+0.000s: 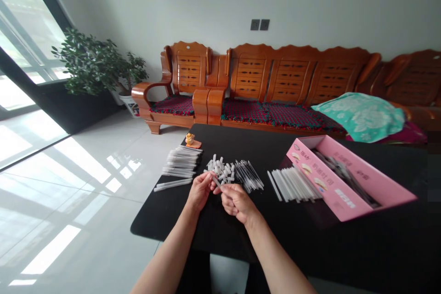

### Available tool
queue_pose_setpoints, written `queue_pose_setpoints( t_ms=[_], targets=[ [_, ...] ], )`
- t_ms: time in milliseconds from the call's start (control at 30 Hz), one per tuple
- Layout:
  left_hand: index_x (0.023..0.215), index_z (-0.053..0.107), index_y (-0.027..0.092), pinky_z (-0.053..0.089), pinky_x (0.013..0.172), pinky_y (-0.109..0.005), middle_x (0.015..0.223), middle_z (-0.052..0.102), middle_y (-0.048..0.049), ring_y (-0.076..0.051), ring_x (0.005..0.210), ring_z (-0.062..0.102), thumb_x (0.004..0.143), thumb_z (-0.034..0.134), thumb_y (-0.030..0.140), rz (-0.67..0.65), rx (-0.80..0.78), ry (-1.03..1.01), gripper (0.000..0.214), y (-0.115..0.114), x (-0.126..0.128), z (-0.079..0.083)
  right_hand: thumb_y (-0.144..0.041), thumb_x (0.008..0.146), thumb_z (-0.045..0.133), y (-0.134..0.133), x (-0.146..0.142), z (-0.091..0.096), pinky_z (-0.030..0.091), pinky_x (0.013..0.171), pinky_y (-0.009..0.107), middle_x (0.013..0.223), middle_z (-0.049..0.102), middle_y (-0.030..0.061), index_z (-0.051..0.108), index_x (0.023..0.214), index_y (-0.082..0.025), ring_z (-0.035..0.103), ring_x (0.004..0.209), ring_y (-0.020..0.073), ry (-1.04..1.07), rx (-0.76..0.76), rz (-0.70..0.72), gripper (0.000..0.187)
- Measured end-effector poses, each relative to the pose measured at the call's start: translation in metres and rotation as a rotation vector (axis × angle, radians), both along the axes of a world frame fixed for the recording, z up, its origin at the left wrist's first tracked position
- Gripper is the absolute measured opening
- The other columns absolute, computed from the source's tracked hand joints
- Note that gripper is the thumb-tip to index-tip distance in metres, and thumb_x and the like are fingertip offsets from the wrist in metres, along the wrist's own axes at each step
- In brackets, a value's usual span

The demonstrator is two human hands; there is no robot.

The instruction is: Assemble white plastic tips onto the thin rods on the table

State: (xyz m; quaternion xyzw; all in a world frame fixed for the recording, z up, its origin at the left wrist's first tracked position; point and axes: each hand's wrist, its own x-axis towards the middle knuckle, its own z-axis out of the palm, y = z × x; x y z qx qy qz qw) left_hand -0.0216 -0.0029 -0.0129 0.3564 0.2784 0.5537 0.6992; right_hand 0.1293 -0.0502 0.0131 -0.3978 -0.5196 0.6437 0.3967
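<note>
Hands together above the black worktop point(241, 234).
Fingertips of the left hand point(200, 190) and right hand point(237, 202) pinch one white tube point(216, 182), just before the pile of caps point(222, 170); holding it straight, near its ends, seems best.

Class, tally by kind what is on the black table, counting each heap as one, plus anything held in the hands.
Long white tube heaps: 2, left stack and right row
Short white cap heap: 1
Thin refill heap: 1
Pink box: 1
Orange figurine: 1
White piece held between left hand and right hand: 1
Total: 7
</note>
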Motion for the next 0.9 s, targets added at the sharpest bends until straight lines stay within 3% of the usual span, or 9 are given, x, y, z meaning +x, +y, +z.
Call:
queue_pose_setpoints(
  t_ms=[167, 233, 333, 467, 533, 633, 733, 800, 900],
  targets=[
    [0.083, 0.073, 0.009, 0.038, 0.052, -0.018, 0.059, 0.059, 0.0001, -0.006, 0.052, 0.047, 0.07, 0.081, 0.039, 0.149, -0.014, 0.073, 0.034, -0.003, 0.009, 0.016, -0.043, 0.096, 0.04, -0.003, 0.004, 0.007, 0.027, 0.053, 0.024, 0.057, 0.051, 0.0, 0.065, 0.086, -0.016, 0.041, 0.051, 0.0093, -0.585, 0.563, -0.237, 0.039],
    [0.082, 0.073, 0.01, 0.038, 0.053, -0.018, 0.06, 0.061, -0.0001, -0.006, 0.053, 0.049, 0.068, 0.082, 0.039, 0.18, -0.026, 0.067, 0.034, -0.004, 0.012, 0.023, -0.038, 0.097, 0.038, -0.003, 0.006, 0.011, 0.027, 0.056, 0.025, 0.063, 0.056, 0.0029, 0.065, 0.09, -0.017, 0.045, 0.054, 0.0105, -0.751, 0.68, -0.278, 0.036],
    [0.082, 0.073, 0.009, 0.039, 0.053, -0.018, 0.058, 0.06, 0.0005, -0.006, 0.051, 0.048, 0.068, 0.082, 0.04, 0.173, -0.023, 0.049, 0.035, -0.003, 0.012, 0.03, -0.041, 0.096, 0.04, -0.003, 0.007, 0.018, 0.026, 0.053, 0.024, 0.061, 0.055, 0.0017, 0.065, 0.089, -0.017, 0.044, 0.052, 0.0102, -0.658, 0.609, -0.27, 0.035],
    [0.083, 0.07, 0.011, 0.039, 0.05, -0.019, 0.053, 0.053, 0.0033, -0.006, 0.048, 0.043, 0.073, 0.079, 0.041, 0.016, 0.014, -0.005, 0.033, -0.005, 0.007, 0.032, -0.052, 0.095, 0.038, -0.005, 0.003, 0.021, 0.022, 0.04, 0.022, 0.048, 0.041, -0.0068, 0.063, 0.096, -0.017, 0.027, 0.036, 0.0078, -0.161, 0.155, -0.047, 0.043],
    [0.085, 0.07, 0.011, 0.039, 0.048, -0.019, 0.054, 0.053, 0.0027, -0.006, 0.048, 0.043, 0.075, 0.077, 0.04, -0.028, 0.033, 0.009, 0.032, -0.006, 0.005, 0.031, -0.053, 0.094, 0.038, -0.005, 0.0, 0.02, 0.02, 0.037, 0.022, 0.046, 0.032, -0.0107, 0.061, 0.1, -0.016, 0.019, 0.033, 0.007, -0.018, 0.032, 0.023, 0.044],
    [0.085, 0.071, 0.009, 0.04, 0.048, -0.018, 0.057, 0.057, 0.0004, -0.007, 0.05, 0.047, 0.074, 0.078, 0.038, 0.056, 0.045, 0.069, 0.033, -0.001, -0.001, 0.034, -0.052, 0.095, 0.04, -0.006, -0.001, 0.018, 0.022, 0.042, 0.022, 0.046, 0.031, -0.0097, 0.062, 0.09, -0.017, 0.024, 0.037, 0.0068, -0.147, 0.2, -0.109, 0.041],
    [0.079, 0.07, 0.009, 0.04, 0.049, -0.015, 0.062, 0.06, 0.0003, -0.005, 0.051, 0.049, 0.065, 0.083, 0.038, 0.363, -0.019, 0.015, 0.034, 0.012, -0.015, 0.041, -0.043, 0.097, 0.04, -0.009, 0.005, 0.014, 0.025, 0.052, 0.024, 0.055, 0.051, -0.001, 0.062, 0.082, -0.018, 0.044, 0.048, 0.0091, -0.613, 0.566, -0.265, 0.037],
    [0.076, 0.07, 0.01, 0.041, 0.049, -0.015, 0.063, 0.06, 0.0007, -0.004, 0.051, 0.05, 0.063, 0.083, 0.039, 0.529, -0.041, 0.018, 0.034, 0.019, -0.025, 0.045, -0.037, 0.099, 0.037, -0.014, 0.009, 0.007, 0.025, 0.055, 0.025, 0.06, 0.06, 0.0022, 0.064, 0.085, -0.019, 0.052, 0.053, 0.0113, -0.869, 0.697, -0.303, 0.035],
    [0.086, 0.072, 0.01, 0.045, 0.05, -0.018, 0.067, 0.064, -0.0015, -0.008, 0.053, 0.055, 0.071, 0.076, 0.043, 0.415, 0.062, 0.26, 0.036, 0.018, -0.029, 0.041, -0.034, 0.102, 0.031, -0.02, 0.015, -0.006, 0.027, 0.057, 0.025, 0.064, 0.065, 0.0025, 0.065, 0.097, -0.02, 0.059, 0.058, 0.0136, -1.015, 0.683, -0.375, 0.037]
  ],
)
